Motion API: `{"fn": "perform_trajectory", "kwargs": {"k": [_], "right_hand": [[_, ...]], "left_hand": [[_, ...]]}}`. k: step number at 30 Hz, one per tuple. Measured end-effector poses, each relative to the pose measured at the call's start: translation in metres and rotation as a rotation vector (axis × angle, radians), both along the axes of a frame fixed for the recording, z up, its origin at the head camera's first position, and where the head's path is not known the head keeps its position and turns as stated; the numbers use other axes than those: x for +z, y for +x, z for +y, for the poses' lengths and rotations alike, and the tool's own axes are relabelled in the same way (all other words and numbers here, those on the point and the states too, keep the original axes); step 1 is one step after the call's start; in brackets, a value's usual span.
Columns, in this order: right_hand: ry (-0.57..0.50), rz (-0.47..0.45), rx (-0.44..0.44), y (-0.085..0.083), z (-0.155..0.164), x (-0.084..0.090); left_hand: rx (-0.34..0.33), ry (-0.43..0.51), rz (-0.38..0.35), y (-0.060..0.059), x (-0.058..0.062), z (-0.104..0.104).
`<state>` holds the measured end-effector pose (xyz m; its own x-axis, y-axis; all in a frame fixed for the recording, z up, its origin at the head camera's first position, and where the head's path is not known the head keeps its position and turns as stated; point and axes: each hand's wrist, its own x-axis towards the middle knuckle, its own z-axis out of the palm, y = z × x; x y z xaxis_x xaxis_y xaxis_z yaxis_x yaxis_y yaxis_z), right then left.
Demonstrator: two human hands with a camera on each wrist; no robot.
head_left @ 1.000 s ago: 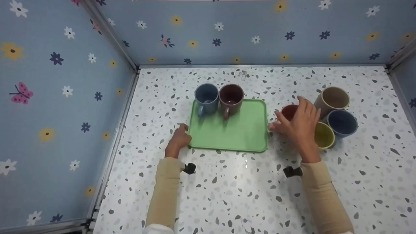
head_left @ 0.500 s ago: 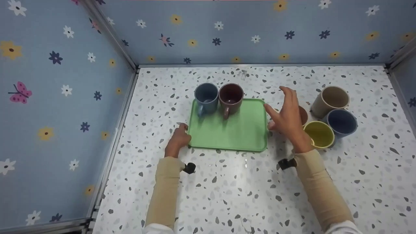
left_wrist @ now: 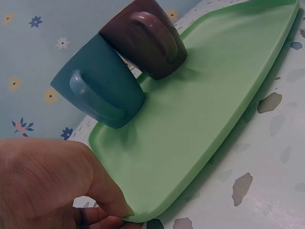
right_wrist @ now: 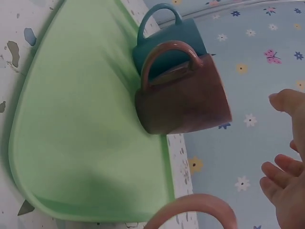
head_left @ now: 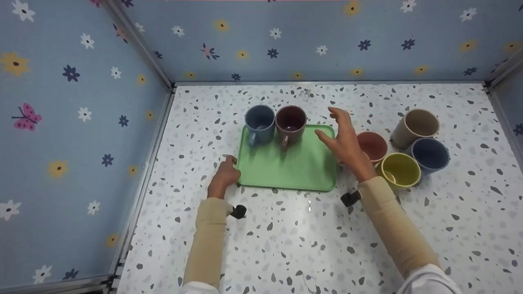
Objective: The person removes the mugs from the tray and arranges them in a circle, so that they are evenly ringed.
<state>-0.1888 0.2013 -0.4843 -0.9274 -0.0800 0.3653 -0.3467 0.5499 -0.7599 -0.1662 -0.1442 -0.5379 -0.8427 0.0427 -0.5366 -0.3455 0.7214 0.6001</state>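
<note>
My left hand (head_left: 225,173) pinches the near-left corner of a green tray (left_wrist: 205,105), its thumb on the rim and its fingers below. A blue mug (left_wrist: 100,81) and a brown mug (left_wrist: 145,38) stand upright side by side at the tray's far-left part, handles facing me. Over the tray's right edge, my right hand (head_left: 347,143) has thumb and fingers spread apart and holds nothing. Just right of it stands a pink mug (head_left: 372,145), partly covered by the hand; its handle (right_wrist: 195,202) shows low in the right wrist view.
Beside the pink mug are a yellow mug (head_left: 400,169), a dark blue mug (head_left: 431,154) and a tall beige mug (head_left: 416,126), grouped closely. The speckled table (head_left: 286,245) meets a flowered back wall (head_left: 306,36) and a left side wall (head_left: 61,122).
My right hand has moved left from over the pink mug to the tray's right edge, uncovering the pink and yellow mugs. The left hand and tray have stayed put.
</note>
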Motion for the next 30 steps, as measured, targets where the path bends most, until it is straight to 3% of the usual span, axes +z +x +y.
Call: {"fn": "perform_trajectory", "kwargs": {"k": [9, 16, 30], "right_hand": [[0.042, -0.066, 0.060, -0.009, -0.014, -0.002], [0.071, -0.052, 0.094, -0.019, -0.020, -0.008], [0.121, -0.133, 0.166, -0.036, -0.043, -0.009]], "left_hand": [[-0.018, 0.016, 0.000, -0.002, -0.004, -0.001], [-0.025, 0.014, -0.010, -0.003, -0.001, 0.000], [-0.037, 0.003, 0.019, 0.000, 0.001, -0.001]]}}
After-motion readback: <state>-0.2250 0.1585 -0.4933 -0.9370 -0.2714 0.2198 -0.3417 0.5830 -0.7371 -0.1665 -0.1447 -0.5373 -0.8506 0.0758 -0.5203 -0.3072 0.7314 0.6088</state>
